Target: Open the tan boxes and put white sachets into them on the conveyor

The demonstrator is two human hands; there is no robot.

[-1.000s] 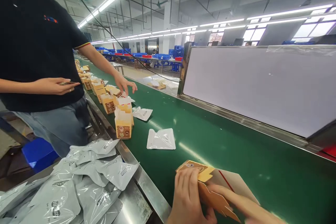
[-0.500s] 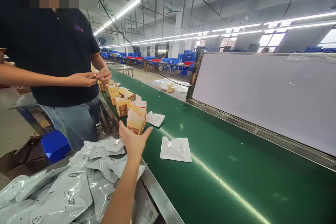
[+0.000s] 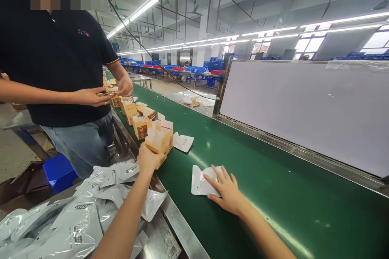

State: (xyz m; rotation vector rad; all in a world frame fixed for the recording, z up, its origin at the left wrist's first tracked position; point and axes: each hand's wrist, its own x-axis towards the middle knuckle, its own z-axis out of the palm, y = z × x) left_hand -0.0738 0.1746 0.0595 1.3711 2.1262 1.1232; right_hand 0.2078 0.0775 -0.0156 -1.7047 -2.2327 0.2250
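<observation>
My left hand (image 3: 148, 158) grips the near side of an open yellow-and-brown carton (image 3: 161, 139), its top flaps standing up. Over the green belt, my right hand (image 3: 226, 190) lies with spread fingers on a flat white pouch (image 3: 199, 182), covering its right part. A second white pouch (image 3: 184, 142) rests on the belt just beyond the carton. More open cartons (image 3: 140, 126) stand in a row behind it along the belt's left edge. Left of my arm is a heap of white printed pouches (image 3: 75, 218).
The green conveyor belt (image 3: 273, 178) runs away to the far left, with a metal edge rail (image 3: 185, 226) on my side. Across it stands a large white panel (image 3: 304, 109). A co-worker in a dark shirt (image 3: 60, 64) stands at left, handling a small item. A blue bin (image 3: 59, 168) sits below.
My left hand has closed on the nearest carton, which now sits slightly tilted. My right hand has come into view and onto the pouch. The co-worker's hands have shifted slightly.
</observation>
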